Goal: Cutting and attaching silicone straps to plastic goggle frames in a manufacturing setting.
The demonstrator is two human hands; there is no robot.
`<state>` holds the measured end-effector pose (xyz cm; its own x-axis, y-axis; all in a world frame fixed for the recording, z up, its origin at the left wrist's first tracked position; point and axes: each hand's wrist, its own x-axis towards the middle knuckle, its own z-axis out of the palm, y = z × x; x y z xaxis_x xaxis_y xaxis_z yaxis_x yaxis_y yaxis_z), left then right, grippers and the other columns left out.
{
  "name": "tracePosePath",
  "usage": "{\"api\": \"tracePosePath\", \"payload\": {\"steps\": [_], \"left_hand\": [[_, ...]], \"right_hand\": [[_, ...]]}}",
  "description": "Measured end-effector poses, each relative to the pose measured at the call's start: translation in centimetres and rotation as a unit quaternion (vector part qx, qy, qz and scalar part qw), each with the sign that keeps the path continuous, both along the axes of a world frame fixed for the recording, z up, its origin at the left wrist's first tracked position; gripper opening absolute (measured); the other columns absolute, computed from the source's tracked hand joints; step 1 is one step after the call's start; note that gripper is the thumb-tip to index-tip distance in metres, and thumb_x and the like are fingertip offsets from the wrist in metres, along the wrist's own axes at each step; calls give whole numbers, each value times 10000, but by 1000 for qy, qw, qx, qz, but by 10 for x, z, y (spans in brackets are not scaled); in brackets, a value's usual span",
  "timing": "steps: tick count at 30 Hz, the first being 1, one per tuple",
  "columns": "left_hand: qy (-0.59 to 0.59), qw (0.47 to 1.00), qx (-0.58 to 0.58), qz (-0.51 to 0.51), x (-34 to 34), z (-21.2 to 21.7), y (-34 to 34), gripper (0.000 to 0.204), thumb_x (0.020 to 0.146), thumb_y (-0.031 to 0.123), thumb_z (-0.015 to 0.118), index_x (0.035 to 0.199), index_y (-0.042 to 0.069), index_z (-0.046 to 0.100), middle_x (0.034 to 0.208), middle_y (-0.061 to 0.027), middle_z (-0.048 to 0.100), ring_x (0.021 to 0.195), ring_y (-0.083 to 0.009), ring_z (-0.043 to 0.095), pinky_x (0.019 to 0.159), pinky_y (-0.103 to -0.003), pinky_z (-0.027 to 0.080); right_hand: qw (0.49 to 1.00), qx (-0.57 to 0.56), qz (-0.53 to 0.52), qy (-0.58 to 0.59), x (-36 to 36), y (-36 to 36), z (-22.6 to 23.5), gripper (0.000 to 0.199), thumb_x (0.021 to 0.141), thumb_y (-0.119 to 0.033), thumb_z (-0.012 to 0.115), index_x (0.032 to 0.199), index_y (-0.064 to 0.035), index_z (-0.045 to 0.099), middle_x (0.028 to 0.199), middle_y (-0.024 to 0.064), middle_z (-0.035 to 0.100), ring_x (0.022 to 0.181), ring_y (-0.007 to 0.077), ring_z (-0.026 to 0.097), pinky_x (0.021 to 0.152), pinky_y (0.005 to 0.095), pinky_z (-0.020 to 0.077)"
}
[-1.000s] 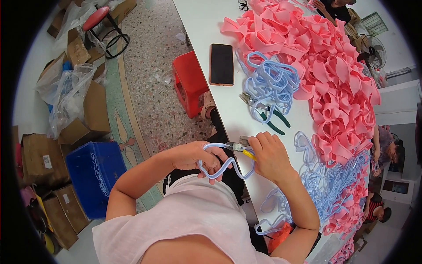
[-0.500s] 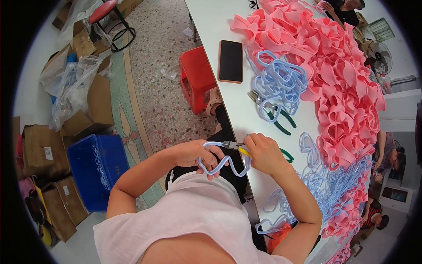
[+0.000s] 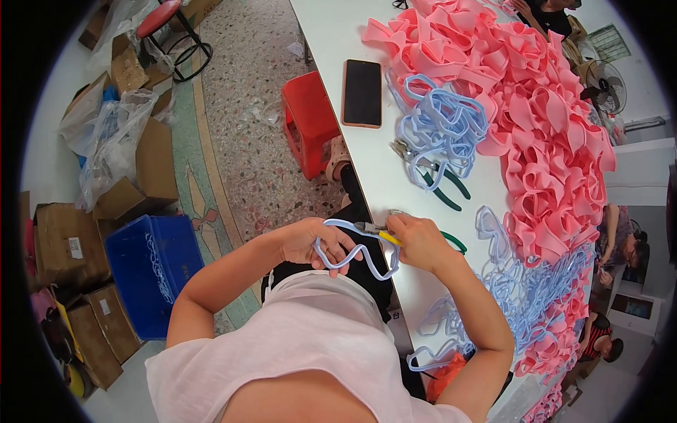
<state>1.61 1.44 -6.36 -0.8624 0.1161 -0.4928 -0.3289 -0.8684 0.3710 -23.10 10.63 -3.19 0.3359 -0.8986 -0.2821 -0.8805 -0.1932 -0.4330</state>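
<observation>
Hands at frame centre, over the near edge of the white tabletop point(image 3: 331, 28). Left hand point(image 3: 305, 242), fingers curled shut around a wavy pale-blue strip point(image 3: 352, 252); the strip's long axis runs from 9 to 3 o'clock. Right hand point(image 3: 417, 242), fingers closed on yellow-handled pliers point(image 3: 376, 231) whose nose points toward 9 o'clock and meets the strip's upper edge. At 1 o'clock of the hands, green-handled pliers point(image 3: 441, 185) lying beside a heap of blue strips point(image 3: 441, 130). Farther, at 12 o'clock, a dark phone point(image 3: 362, 92). Pink loops point(image 3: 536, 113) piled from 12 to 3 o'clock. Red stool point(image 3: 307, 127) on the floor.
</observation>
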Motion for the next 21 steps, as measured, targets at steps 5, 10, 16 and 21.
{"api": "tracePosePath", "payload": {"steps": [5, 10, 16, 21], "left_hand": [[24, 999, 23, 9, -4, 2, 0, 520, 692, 106, 478, 1137, -152, 548, 815, -272, 635, 642, -254, 677, 371, -183, 441], [50, 993, 104, 17, -20, 8, -6, 533, 705, 117, 463, 1149, -171, 530, 781, -277, 628, 589, -254, 665, 328, -189, 430], [66, 996, 53, -29, -52, 33, -12, 500, 728, 138, 467, 1127, -148, 559, 806, -267, 644, 596, -260, 670, 387, -220, 455], [53, 990, -118, -53, -67, 55, -4, 408, 748, 112, 460, 1062, -115, 588, 787, -247, 662, 616, -259, 679, 405, -252, 457]], "right_hand": [[978, -95, -110, -147, -27, 8, 25, 372, 682, 88, 519, 1035, -29, 522, 831, 137, 585, 763, 315, 608, 637, 371, 478], [944, -73, -270, -173, -45, 27, 57, 358, 692, 119, 442, 1018, -9, 515, 790, 134, 552, 733, 301, 584, 656, 329, 458], [969, -124, -196, -83, -46, 47, 61, 472, 609, 113, 553, 1059, -23, 522, 912, 154, 541, 824, 328, 574, 717, 395, 472], [978, -167, -119, 43, -34, 47, 69, 483, 564, 57, 631, 1026, -34, 524, 877, 127, 512, 830, 307, 520, 715, 388, 418]]}}
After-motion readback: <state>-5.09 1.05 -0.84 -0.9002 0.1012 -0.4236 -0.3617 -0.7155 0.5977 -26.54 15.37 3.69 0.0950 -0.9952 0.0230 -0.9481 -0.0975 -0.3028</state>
